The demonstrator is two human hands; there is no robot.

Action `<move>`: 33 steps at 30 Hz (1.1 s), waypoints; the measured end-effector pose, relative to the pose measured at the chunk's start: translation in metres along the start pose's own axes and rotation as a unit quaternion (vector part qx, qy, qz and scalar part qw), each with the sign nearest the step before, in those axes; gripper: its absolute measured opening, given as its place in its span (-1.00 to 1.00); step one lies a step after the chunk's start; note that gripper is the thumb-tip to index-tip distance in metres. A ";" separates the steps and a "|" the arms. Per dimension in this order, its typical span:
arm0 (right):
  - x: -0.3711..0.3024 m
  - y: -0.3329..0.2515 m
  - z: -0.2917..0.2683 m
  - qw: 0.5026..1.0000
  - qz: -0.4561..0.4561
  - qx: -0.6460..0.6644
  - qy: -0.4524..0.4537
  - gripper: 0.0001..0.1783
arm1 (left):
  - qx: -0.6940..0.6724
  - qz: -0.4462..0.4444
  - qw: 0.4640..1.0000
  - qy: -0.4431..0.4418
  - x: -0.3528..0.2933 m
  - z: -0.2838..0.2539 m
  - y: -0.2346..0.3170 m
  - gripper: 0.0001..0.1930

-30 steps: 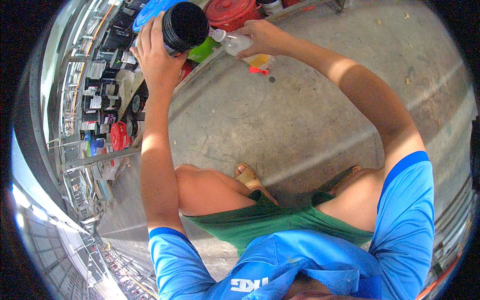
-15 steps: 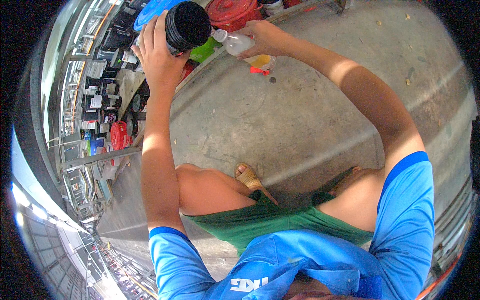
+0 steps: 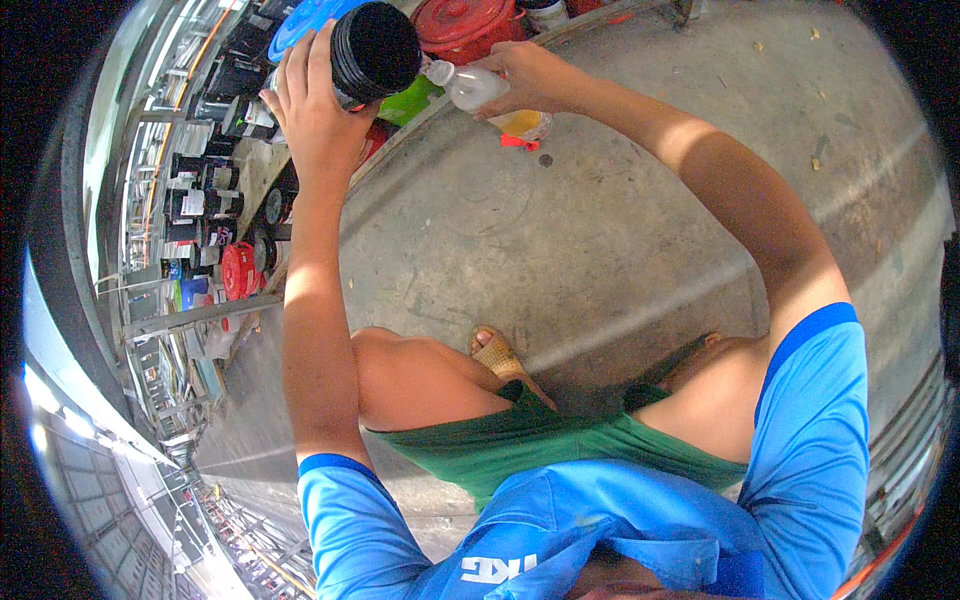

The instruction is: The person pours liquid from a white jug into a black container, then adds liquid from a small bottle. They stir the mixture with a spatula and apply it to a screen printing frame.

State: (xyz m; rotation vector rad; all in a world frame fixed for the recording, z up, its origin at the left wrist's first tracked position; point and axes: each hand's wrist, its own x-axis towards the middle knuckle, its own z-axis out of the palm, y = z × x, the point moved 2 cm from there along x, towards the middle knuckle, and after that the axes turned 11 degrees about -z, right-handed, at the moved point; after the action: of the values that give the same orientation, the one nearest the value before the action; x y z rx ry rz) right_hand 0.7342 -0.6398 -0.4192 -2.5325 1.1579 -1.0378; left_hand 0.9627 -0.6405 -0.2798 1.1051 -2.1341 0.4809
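My left hand (image 3: 318, 100) is wrapped round a black jar (image 3: 376, 52) with a ridged neck, tipped so that its wide dark mouth faces right. Inside it I can make out nothing. Close to that mouth, my right hand (image 3: 525, 80) grips a clear plastic bottle (image 3: 470, 88) lying over on its side. The bottle's neck points left at the jar, and orange-yellow liquid (image 3: 522, 123) shows at its base end. A thin clear streak seems to lie between the bottle's tip and the jar's rim.
A red lidded tub (image 3: 462, 28), a blue lid (image 3: 305, 25) and a green container (image 3: 410, 103) stand behind the jar. Shelves on the left hold several black jars (image 3: 205, 205) and a red-lidded one (image 3: 240, 270). Below is a concrete floor (image 3: 560, 230).
Both hands keep nearly the same place. The bottle's tip has tilted or shifted very slightly, and a clear streak now shows between it and the jar.
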 end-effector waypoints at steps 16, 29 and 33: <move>0.000 -0.002 -0.002 1.000 -0.026 -0.005 0.017 -0.30 | 0.029 0.003 1.000 0.005 0.001 -0.001 0.003 0.02; -0.002 -0.005 -0.006 1.000 -0.023 -0.009 -0.001 -0.24 | 0.022 0.008 1.000 0.002 0.002 -0.002 0.003 0.02; -0.002 -0.004 -0.005 1.000 -0.021 -0.005 0.004 -0.25 | 0.021 0.006 1.000 0.002 0.002 -0.002 0.003 0.02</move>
State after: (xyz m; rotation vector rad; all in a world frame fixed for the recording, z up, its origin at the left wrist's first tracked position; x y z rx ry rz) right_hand 0.7331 -0.6352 -0.4147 -2.5725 1.1186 -1.0548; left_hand 0.9602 -0.6391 -0.2774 1.1124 -2.1372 0.5350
